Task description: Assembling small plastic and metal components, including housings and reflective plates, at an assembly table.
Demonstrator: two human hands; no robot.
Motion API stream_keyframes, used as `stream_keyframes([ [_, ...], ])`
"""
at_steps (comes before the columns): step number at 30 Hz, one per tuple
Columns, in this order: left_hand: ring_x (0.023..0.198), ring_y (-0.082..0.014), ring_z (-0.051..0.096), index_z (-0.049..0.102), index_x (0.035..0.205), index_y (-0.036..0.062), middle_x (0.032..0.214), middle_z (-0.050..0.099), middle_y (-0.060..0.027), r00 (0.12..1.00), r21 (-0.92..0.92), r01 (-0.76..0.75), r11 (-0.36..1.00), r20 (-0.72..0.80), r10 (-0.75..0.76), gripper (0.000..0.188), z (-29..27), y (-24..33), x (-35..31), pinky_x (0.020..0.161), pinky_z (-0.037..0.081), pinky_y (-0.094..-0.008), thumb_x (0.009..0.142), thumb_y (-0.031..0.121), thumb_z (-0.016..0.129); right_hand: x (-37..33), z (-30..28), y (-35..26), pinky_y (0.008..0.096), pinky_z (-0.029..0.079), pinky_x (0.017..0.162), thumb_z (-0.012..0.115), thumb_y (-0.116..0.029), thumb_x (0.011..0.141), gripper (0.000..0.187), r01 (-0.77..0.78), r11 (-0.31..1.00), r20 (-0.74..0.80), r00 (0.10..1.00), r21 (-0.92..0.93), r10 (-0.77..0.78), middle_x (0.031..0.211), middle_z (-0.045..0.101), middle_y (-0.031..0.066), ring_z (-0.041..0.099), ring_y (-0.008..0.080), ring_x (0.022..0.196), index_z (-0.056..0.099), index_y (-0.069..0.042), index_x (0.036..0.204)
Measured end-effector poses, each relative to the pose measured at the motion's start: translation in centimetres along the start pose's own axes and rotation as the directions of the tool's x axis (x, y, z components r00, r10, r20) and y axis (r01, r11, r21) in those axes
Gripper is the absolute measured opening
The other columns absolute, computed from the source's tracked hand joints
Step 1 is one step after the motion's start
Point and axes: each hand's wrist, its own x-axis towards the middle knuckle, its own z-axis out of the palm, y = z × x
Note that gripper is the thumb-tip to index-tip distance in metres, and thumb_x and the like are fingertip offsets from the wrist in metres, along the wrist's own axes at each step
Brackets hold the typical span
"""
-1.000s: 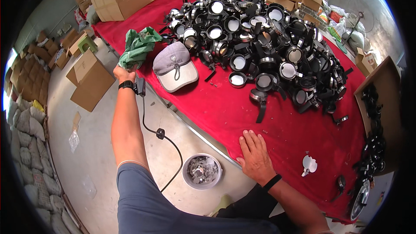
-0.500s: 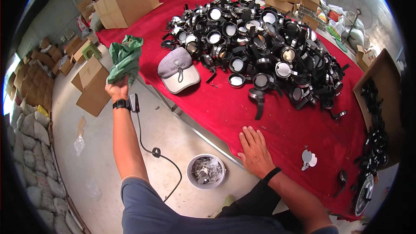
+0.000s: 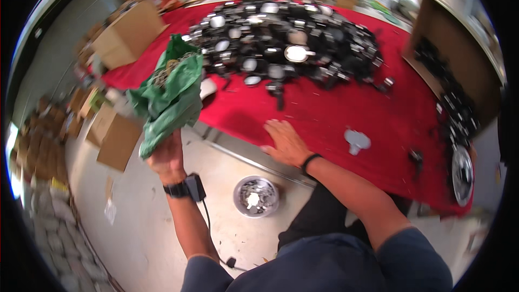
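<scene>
My left hand (image 3: 167, 158) holds a crumpled green plastic bag (image 3: 181, 97) from below, raised over the table's left edge. The bag's mouth is open at the top, and small tan-grey pieces (image 3: 165, 73) show inside, too blurred to name. My right hand (image 3: 286, 143) lies with fingers stretched out on the red cloth (image 3: 319, 108), near the table's front edge, holding nothing. Behind the bag, a cap (image 3: 207, 87) is mostly hidden. Farther back rises a big heap of black round pieces (image 3: 292, 48) with silvery rims and strap-like tails.
A flat pale disc-shaped piece (image 3: 357, 140) and a small dark piece (image 3: 416, 157) lie right of my right hand. An open carton (image 3: 459, 48) with black parts and a round metal dish (image 3: 462, 176) stand far right. Below is a bucket (image 3: 237, 205) of scraps.
My left hand has brought the green bag rightward and closer, its contents now showing. The bag now covers most of the cap. My right hand stays on the cloth while the whole view has shifted.
</scene>
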Motion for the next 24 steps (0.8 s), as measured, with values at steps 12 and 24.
stream_keyframes([
  [12,0.155,-0.0448,0.044,0.050,0.158,0.0004,0.168,0.047,-0.0227,0.801,-0.485,0.572,0.661,0.156,-0.578,0.061,18.1,-27.7,-7.5,0.129,0.035,-0.0653,0.107,0.034,0.058,-15.3,-13.4,-0.6,0.0492,0.040,0.128,0.076,-0.057,0.100,0.084,0.214,-0.541,-0.122,0.972,0.814,0.201,0.161,0.053,0.0134,0.048,0.0305,0.152,0.044,-0.009,0.160],
  [24,0.124,-0.0314,0.067,0.075,0.117,0.0054,0.127,0.075,-0.0143,0.236,-0.516,0.855,0.062,0.280,-0.930,0.037,32.2,-43.1,-20.6,0.116,0.047,-0.0502,0.103,0.036,0.058,-32.6,-25.6,3.5,0.0568,0.026,0.135,0.061,-0.048,0.108,0.073,0.597,0.381,-0.674,0.401,0.706,0.620,0.175,0.038,0.0163,0.034,0.0362,0.162,0.040,-0.010,0.167],
])
